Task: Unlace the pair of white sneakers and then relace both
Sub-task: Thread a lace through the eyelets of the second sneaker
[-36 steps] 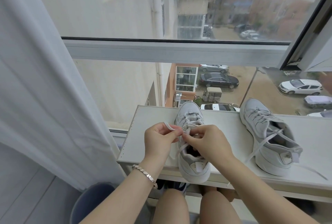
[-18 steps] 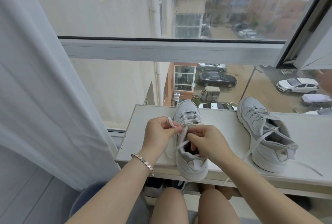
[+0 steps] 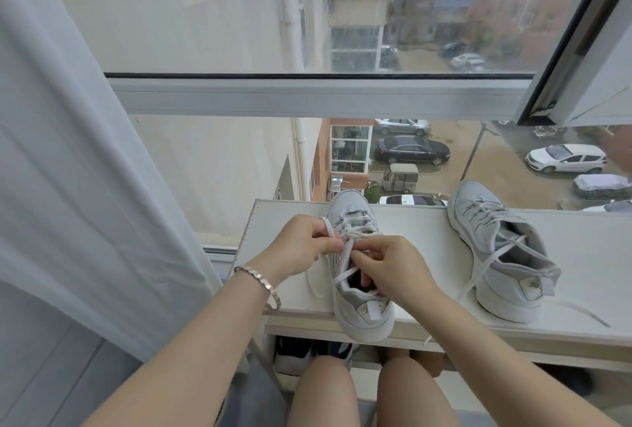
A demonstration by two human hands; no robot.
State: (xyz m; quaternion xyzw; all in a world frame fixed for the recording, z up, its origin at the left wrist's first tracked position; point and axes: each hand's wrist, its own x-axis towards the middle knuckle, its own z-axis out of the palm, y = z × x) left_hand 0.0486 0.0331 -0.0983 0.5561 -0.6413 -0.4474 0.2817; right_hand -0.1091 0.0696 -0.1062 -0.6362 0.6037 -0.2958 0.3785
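Both hands — left (image 3: pixel 301 245), right (image 3: pixel 393 269) — pinching lace (image 3: pixel 346 252), near sneaker (image 3: pixel 362 300)

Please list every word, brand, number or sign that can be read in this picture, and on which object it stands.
No text can be read here.
On the heel patch of the sneaker on the right: a small mark, too blurred to read.
On the black car and the white car outside: plates too small to read.
On the sneaker in the middle: no print visible.
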